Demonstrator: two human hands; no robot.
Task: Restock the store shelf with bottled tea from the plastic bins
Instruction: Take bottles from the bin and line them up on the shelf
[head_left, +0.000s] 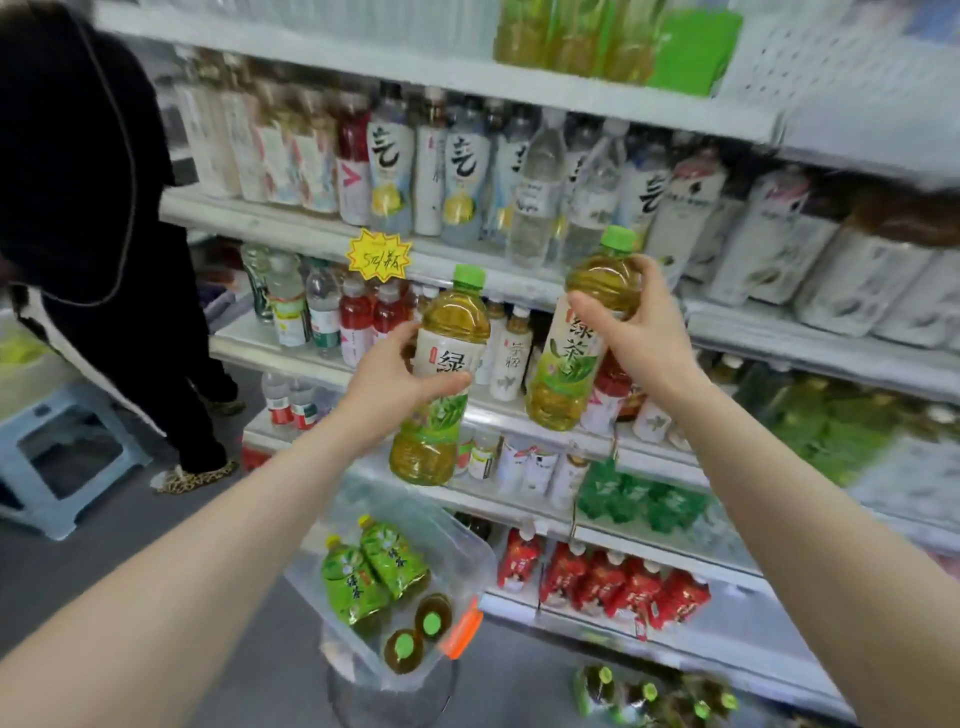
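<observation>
1. The store shelf (519, 291) is packed; swing your raised bottles carelessly and you could topple the front row.
2. The plastic bin (467, 551) below holds more tea.
3. Your left hand (387, 379) grips one green tea bottle (441, 374); your right hand (641, 325) grips another (576, 358), tilted, both just before the shelf.

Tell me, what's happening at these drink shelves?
A person is restocking. The left hand grips one green tea bottle and the right hand grips another green tea bottle, both raised in front of the shelf and not yet set down. Below, a clear plastic bin holds more green-labelled bottles. Another person in dark clothes stands to the left, near a pale blue stool.
</observation>
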